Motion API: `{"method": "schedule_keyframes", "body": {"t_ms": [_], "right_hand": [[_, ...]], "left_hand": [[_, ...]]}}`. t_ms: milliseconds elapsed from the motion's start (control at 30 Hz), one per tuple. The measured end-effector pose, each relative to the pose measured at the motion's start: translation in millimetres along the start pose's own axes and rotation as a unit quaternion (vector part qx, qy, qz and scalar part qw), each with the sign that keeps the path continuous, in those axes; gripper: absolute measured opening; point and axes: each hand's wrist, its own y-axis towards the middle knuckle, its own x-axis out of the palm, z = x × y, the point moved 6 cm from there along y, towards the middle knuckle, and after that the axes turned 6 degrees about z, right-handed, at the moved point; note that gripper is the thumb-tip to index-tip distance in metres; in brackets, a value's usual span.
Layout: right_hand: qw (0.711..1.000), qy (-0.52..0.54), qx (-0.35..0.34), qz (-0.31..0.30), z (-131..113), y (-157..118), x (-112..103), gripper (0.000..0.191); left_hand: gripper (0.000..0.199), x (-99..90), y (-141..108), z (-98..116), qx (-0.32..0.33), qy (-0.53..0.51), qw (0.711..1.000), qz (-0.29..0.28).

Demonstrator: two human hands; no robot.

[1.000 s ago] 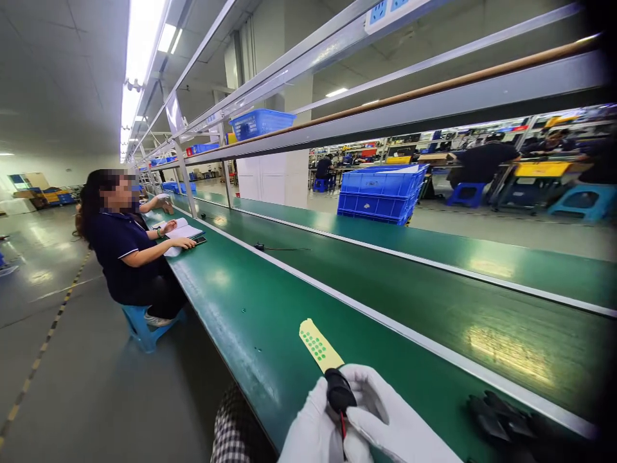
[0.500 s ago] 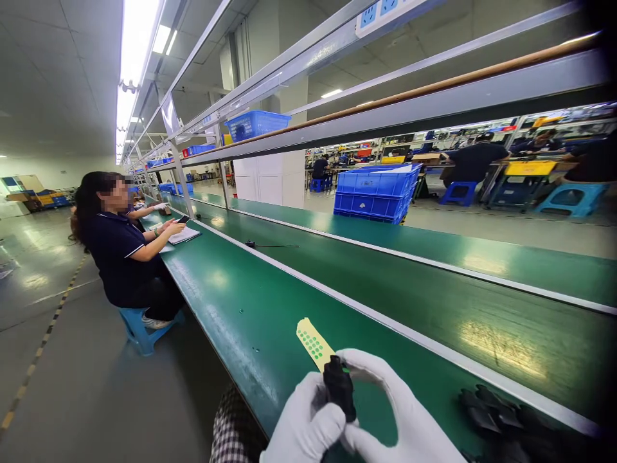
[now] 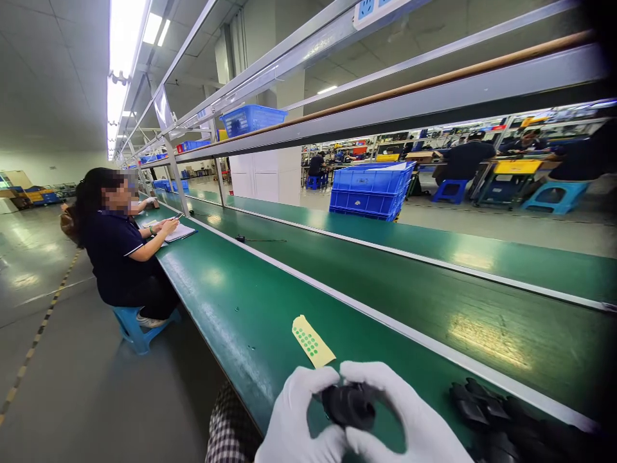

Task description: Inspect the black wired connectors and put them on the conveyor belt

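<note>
Both hands wear white gloves at the bottom centre. My left hand (image 3: 301, 418) grips the left end of a small black part (image 3: 349, 406), thumb below and fingers above. My right hand (image 3: 405, 408) closes round the right end of the same part, which lies roughly sideways with a round end facing right. Just beyond my fingers, a pale yellow sticker sheet (image 3: 312, 341) with green dots rests on the green table (image 3: 216, 302). More black parts (image 3: 496, 411) are piled to the right of my right hand.
A seated person (image 3: 120, 238) holds a phone over papers (image 3: 179, 233) at the table's left side. Blue crates (image 3: 369, 191) stand beyond the bench. A metal shelf rail (image 3: 385, 96) with a blue basket (image 3: 253, 120) runs overhead.
The black part has turned from upright to sideways between my hands. My fingers have shifted on it, and the sticker sheet's near end now shows. The view has shifted slightly.
</note>
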Motion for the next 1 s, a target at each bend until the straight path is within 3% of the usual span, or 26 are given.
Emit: {"method": "schedule_keyframes", "body": {"t_ms": [67, 133, 200, 267, 300, 400, 467, 567, 667, 733, 833, 900, 1000], "right_hand": [[0.994, 0.076, 0.080, 0.021, 13, 4, 2, 0.032], [0.982, 0.152, 0.112, 0.031, 21, 7, 6, 0.027], [0.967, 0.211, 0.138, 0.016, 26, 10, 13, 0.027], [0.947, 0.271, 0.169, -0.013, 30, 11, 21, 0.040], [0.936, 0.299, 0.183, -0.021, 31, 11, 23, 0.048], [0.919, 0.340, 0.196, -0.021, 37, 13, 26, 0.063], [0.922, 0.330, 0.199, -0.035, 42, 13, 28, 0.064], [0.934, 0.288, 0.202, -0.061, 50, 11, 29, 0.065], [0.949, 0.245, 0.181, -0.085, 50, 8, 32, 0.067], [0.951, 0.240, 0.173, -0.094, 48, 6, 37, 0.066], [0.945, 0.268, 0.183, -0.029, 52, 11, 34, 0.060], [0.940, 0.282, 0.183, 0.050, 58, 23, 17, 0.056], [0.940, 0.271, 0.153, 0.139, 63, 49, -30, 0.053]], "left_hand": [[0.055, -0.7, -1, -8, -0.022, 0.046, 0.997, 0.062], [0.048, -0.2, -2, -13, -0.064, 0.080, 0.990, 0.093], [0.044, 4.4, -3, -18, -0.129, 0.036, 0.988, 0.073], [0.052, 15.1, -6, -25, -0.203, -0.110, 0.973, 0.019], [0.057, 22.1, -9, -29, -0.239, -0.208, 0.948, -0.009], [0.064, 38.7, -15, -39, -0.314, -0.447, 0.836, -0.053], [0.062, 45.6, -17, -45, -0.347, -0.509, 0.783, -0.088], [0.055, 51.6, -21, -46, -0.382, -0.553, 0.722, -0.163], [0.051, 57.0, -23, -46, -0.406, -0.584, 0.673, -0.202], [0.057, 64.1, -23, -50, -0.423, -0.569, 0.674, -0.206], [0.070, 69.1, -23, -62, -0.420, -0.502, 0.734, -0.181], [0.071, 61.6, -23, -69, -0.398, -0.438, 0.791, -0.157], [0.063, 36.5, -21, -79, -0.353, -0.334, 0.864, -0.130]]}}
